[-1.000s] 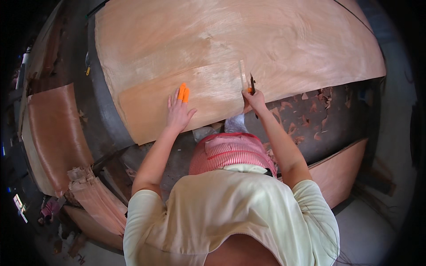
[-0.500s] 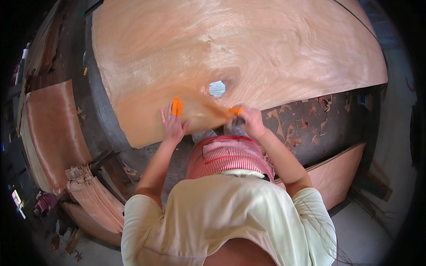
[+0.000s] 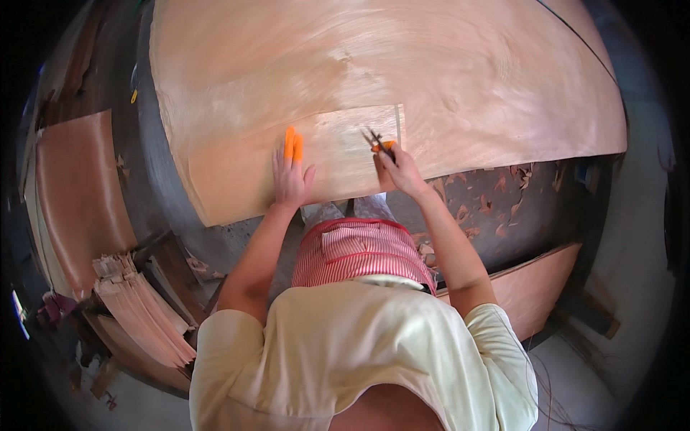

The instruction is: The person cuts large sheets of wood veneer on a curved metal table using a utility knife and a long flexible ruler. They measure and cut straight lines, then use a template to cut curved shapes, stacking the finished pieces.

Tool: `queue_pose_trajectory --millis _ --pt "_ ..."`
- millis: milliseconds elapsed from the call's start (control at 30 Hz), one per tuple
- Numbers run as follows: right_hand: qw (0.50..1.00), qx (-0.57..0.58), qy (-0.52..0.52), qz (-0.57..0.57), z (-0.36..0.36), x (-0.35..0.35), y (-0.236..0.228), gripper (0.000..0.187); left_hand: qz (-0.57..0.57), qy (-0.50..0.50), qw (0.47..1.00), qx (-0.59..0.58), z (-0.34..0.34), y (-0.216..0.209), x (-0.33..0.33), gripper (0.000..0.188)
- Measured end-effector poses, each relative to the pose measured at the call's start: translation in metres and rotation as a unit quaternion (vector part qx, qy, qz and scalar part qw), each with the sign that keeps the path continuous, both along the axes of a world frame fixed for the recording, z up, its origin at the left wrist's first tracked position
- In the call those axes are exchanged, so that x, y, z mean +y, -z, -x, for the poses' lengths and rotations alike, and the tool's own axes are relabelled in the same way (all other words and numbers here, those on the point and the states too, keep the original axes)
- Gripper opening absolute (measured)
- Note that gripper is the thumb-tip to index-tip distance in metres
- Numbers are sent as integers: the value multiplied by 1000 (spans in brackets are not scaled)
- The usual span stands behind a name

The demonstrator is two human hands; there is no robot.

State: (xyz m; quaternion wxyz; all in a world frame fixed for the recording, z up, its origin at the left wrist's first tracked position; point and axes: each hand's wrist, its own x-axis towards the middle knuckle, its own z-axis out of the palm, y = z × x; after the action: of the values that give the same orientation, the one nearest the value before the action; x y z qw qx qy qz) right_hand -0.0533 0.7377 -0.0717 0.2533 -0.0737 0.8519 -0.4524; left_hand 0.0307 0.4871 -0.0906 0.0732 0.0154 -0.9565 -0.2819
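A large pale wood veneer sheet (image 3: pixel 251 79) lies in front of me. Over its near edge lies a lighter, straight-edged veneer piece (image 3: pixel 345 161). My left hand (image 3: pixel 290 178) presses flat beside that piece, fingers stretched out, two of them in orange finger covers. Above the piece's right part, my right hand (image 3: pixel 402 171) is closed around a dark scissors-like tool (image 3: pixel 379 142) with thin points facing away from me. Orange covers a finger of this hand too. Whether the tool's points touch the veneer cannot be made out.
Brown veneer scraps (image 3: pixel 496 205) litter the dark surface at right. A stack of veneer strips (image 3: pixel 140 312) sits at lower left, below a reddish-brown sheet (image 3: pixel 83 201). Another veneer board (image 3: pixel 535 287) leans at lower right. A dark cable (image 3: pixel 575 36) crosses the far right.
The hole seen in the large sheet is now covered by the lighter piece. My left hand has shifted slightly right and away from me; my right hand has risen and its tool now shows.
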Motion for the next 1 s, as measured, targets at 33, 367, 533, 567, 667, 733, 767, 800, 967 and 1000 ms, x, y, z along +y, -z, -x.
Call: queue_pose_trajectory --millis 33,367,533,567,667,733,767,800,967,1000 --pt "1000 -10 11 11 -4 -1 2 18 33 -11 999 -5 5 -1 -1 67" --pt "959 -224 -142 -103 -28 -32 -40 22 109 -90 990 -22 16 10 -2 59" --pt "921 150 -325 -157 -30 -71 -9 37 137 -124 983 -23 19 11 3 55" --pt "910 152 -339 -187 -29 -78 -5 37 135 -125 983 -19 20 11 3 54" --pt "882 156 -369 -248 -27 -81 2 40 134 -128 982 -36 21 16 4 55" --pt "877 156 -379 -250 -33 -70 9 44 126 -145 981 -37 22 20 7 57" --pt "874 155 -384 -255 -38 -60 14 44 117 -159 980 -26 23 21 9 60" --pt "871 155 -389 -259 -42 -48 19 45 108 -172 979 -15 25 20 11 62" --pt "812 103 -495 -292 7 -13 -17 34 105 -183 976 -45 29 13 14 74" --pt "782 98 -536 -303 32 -7 -21 31 103 -181 977 -43 29 14 14 75"
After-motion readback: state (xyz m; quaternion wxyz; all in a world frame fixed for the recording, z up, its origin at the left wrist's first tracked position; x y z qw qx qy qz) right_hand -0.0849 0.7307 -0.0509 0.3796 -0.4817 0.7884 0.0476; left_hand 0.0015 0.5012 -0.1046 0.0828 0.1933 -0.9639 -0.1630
